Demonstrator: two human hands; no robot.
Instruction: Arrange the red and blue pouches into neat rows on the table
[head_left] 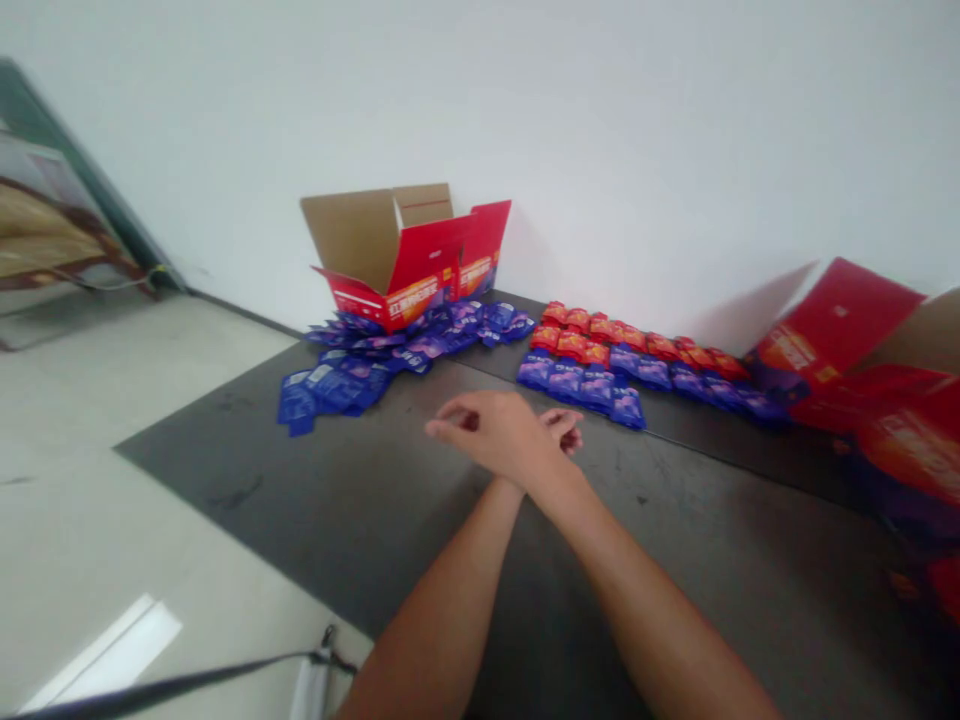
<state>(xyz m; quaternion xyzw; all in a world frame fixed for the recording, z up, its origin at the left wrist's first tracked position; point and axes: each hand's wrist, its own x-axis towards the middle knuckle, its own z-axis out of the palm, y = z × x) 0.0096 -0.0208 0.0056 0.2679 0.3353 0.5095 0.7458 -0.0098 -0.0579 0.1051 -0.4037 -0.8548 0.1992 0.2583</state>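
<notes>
Since neither hand grips anything, I log both as released: the right hand (pixel 491 430) lies crossed over the left hand (pixel 564 432) at the wrist, fingers loosely curled and empty, apparently at rest above the dark work surface (pixel 247 480). Ahead and left of the right fingertips, a loose heap of blue sachets (pixel 337 385) spreads in front of an open red-and-kraft carton (pixel 401 255), flaps raised; the scatter looks unsorted. Ahead and right of the left fingers, red sachets (pixel 607 335) and purple sachets (pixel 592 390) lie in two tidy rows, an order that appears deliberate, likely separating them by colour. Farther right of the fingers, a second red carton (pixel 847 340) sits tilted at the row ends, near the wall (pixel 600 130).
</notes>
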